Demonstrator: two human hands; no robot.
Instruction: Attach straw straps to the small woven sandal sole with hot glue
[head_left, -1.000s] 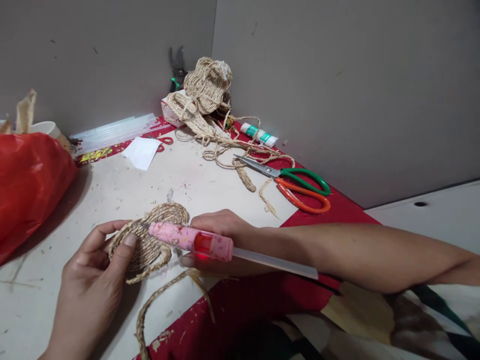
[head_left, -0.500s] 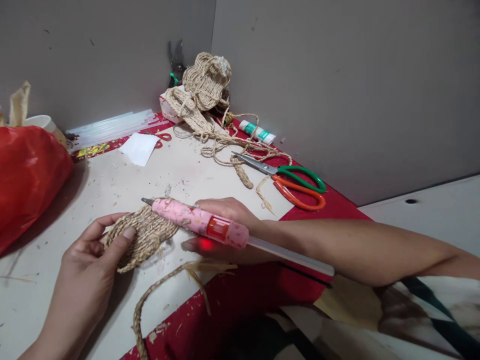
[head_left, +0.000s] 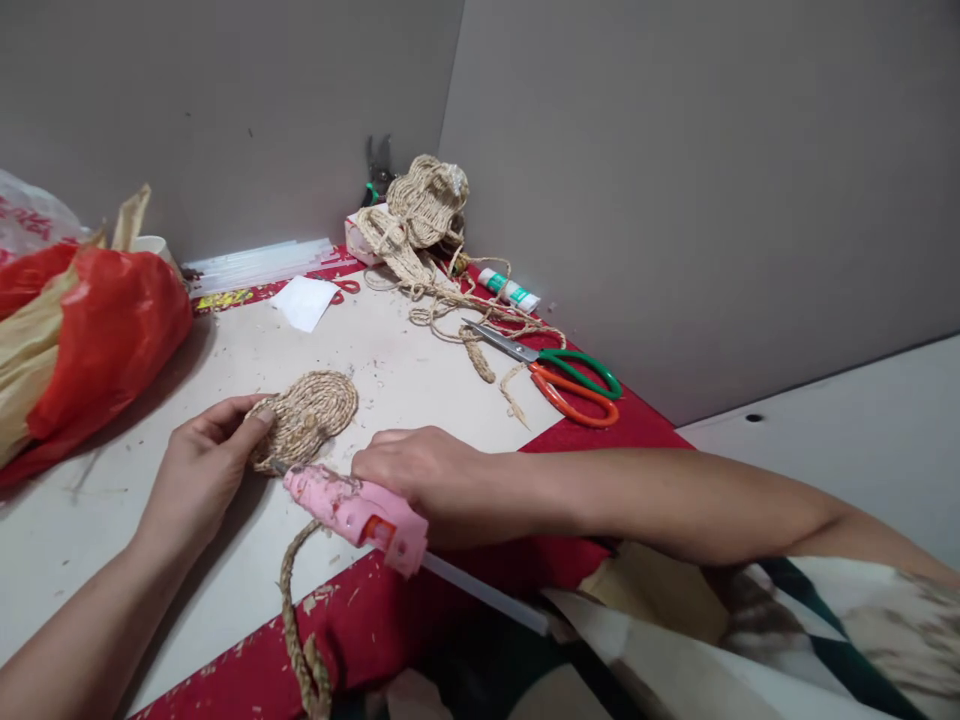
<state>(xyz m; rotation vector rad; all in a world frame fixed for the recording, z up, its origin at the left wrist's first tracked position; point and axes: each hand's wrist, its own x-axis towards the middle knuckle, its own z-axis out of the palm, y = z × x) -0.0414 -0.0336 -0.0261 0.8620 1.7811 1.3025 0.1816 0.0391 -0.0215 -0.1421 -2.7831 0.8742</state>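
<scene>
Between its thumb and fingers, my left hand [head_left: 206, 465] grips the near end of a woven straw sole-shaped piece [head_left: 315, 410], which shows coiled rows of braid. My right hand [head_left: 420, 475] is closed round the grip of a pink hot glue gun [head_left: 337, 500]; most of its fingers are hidden. The gun's dark nozzle sits at the near edge of the woven piece, close to my left thumb; whether it touches cannot be told. A clear glue stick [head_left: 487, 595] sticks out of the gun's back. A straw braid [head_left: 292, 600] hangs down over the table's front edge.
Scissors [head_left: 555, 375] with green and orange handles lie at right. Behind them are a tube [head_left: 510, 290] and a heap of woven straw pieces [head_left: 427, 205]. White paper [head_left: 306, 302], glue sticks [head_left: 262, 265] and a red bag [head_left: 127, 330] stand at back and left. Grey panels close the corner.
The glue gun has swung down and left, its nozzle going from the far part of the woven piece to its near edge. The view has shifted, showing more of the red bag.
</scene>
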